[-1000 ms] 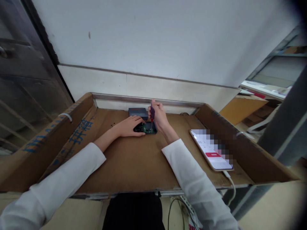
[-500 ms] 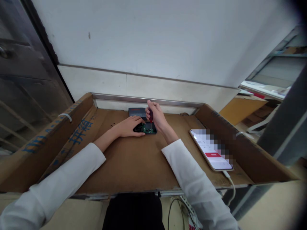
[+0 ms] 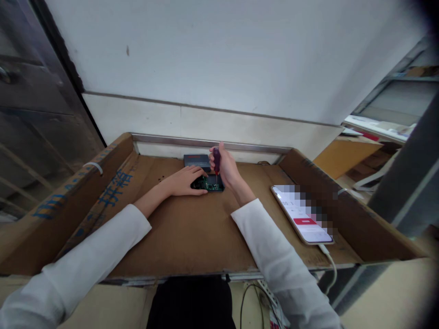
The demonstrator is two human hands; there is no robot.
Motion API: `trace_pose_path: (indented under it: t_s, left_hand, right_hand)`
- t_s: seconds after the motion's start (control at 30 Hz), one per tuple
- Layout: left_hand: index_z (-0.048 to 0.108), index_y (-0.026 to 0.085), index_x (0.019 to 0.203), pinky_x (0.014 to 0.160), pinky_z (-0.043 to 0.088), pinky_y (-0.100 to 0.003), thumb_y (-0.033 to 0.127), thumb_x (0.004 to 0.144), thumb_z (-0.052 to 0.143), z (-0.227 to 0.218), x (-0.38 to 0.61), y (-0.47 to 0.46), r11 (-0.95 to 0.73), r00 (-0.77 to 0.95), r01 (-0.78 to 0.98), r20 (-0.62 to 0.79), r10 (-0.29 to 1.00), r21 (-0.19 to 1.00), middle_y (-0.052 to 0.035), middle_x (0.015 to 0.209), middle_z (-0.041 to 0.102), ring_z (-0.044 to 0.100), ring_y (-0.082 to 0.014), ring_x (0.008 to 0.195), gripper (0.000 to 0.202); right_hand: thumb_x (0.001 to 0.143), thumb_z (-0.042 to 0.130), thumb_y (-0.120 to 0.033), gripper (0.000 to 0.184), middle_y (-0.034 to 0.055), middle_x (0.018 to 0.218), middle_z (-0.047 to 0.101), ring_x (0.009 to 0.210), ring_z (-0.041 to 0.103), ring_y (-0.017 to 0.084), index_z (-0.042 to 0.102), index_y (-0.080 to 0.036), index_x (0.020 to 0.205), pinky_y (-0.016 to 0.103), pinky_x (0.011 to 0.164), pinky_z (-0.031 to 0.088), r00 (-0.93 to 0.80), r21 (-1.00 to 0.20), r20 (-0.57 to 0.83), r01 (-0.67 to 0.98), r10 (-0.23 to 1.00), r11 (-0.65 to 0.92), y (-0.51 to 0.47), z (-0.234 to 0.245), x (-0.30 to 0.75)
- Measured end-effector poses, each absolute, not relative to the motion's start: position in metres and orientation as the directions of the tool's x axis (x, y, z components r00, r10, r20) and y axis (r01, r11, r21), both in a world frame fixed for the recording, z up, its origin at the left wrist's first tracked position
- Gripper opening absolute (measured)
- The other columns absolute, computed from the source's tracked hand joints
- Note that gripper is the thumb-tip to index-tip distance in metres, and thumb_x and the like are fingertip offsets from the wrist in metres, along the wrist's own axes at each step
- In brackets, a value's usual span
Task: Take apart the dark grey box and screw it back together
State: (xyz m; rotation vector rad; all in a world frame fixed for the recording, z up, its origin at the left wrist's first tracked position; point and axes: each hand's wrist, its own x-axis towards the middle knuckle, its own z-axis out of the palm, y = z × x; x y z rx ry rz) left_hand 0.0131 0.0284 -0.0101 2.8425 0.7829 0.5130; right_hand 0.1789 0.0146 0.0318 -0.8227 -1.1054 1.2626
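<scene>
My right hand (image 3: 229, 170) is closed around the dark red handle of a screwdriver (image 3: 216, 161). The screwdriver stands nearly upright, its thin shaft reaching down to a green circuit board (image 3: 213, 186) in a small black case. From the left, my left hand (image 3: 185, 180) grips that case between thumb and fingers, covering its left part. Just behind the case lies a dark grey rectangular cover (image 3: 195, 160) with red marking. Whether the screwdriver's tip sits in a screw is too small to tell.
Cardboard (image 3: 192, 237) with raised sides lines the work surface. A phone (image 3: 302, 214) with a charging cable (image 3: 329, 265) lies to the right. Tiny dark bits, perhaps screws, (image 3: 162, 177) lie left of my left hand. A wall (image 3: 219, 64) rises behind.
My right hand has shifted its fingers and turned on the screwdriver's handle, so more of the handle shows. My left hand and the case stay in place.
</scene>
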Motion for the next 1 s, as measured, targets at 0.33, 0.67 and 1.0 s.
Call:
trace_pose_path:
  t_s: [0.33, 0.67, 1.0]
  left_hand:
    - [0.055, 0.02, 0.115, 0.101, 0.035, -0.044, 0.059, 0.083, 0.054, -0.0123, 0.0131, 0.0286, -0.853, 0.797, 0.457, 0.309, 0.519, 0.252, -0.011, 0.117, 0.059, 0.053, -0.0287, 0.111, 0.051]
    - [0.054, 0.019, 0.115, 0.1, 0.036, -0.042, 0.058, 0.083, 0.054, -0.0097, 0.0134, 0.0275, -0.849, 0.8, 0.468, 0.291, 0.525, 0.245, -0.011, 0.117, 0.059, 0.053, -0.0284, 0.111, 0.05]
    - [0.055, 0.018, 0.116, 0.1, 0.035, -0.042, 0.059, 0.084, 0.053, -0.0111, 0.0132, 0.028, -0.853, 0.801, 0.469, 0.295, 0.52, 0.23, -0.0112, 0.116, 0.059, 0.054, -0.0285, 0.111, 0.051]
  right_hand:
    - [0.066, 0.071, -0.054, 0.051, -0.0123, 0.056, 0.045, 0.042, 0.037, 0.005, 0.032, -0.026, 0.084, 0.019, 0.041, 0.028, 0.02, -0.938, 0.175, -0.299, 0.984, 0.173, 0.0152, 0.0302, 0.176]
    - [0.075, 0.055, -0.066, 0.046, -0.0058, 0.064, 0.05, 0.047, 0.043, 0.005, 0.05, -0.02, 0.08, 0.02, 0.043, 0.034, 0.027, -0.937, 0.18, -0.301, 0.983, 0.18, 0.018, 0.0285, 0.1803]
    - [0.064, 0.073, -0.053, 0.051, -0.0118, 0.058, 0.047, 0.042, 0.038, 0.004, 0.035, -0.026, 0.086, 0.019, 0.04, 0.029, 0.051, -0.935, 0.172, -0.306, 0.984, 0.179, 0.0145, 0.0313, 0.1766]
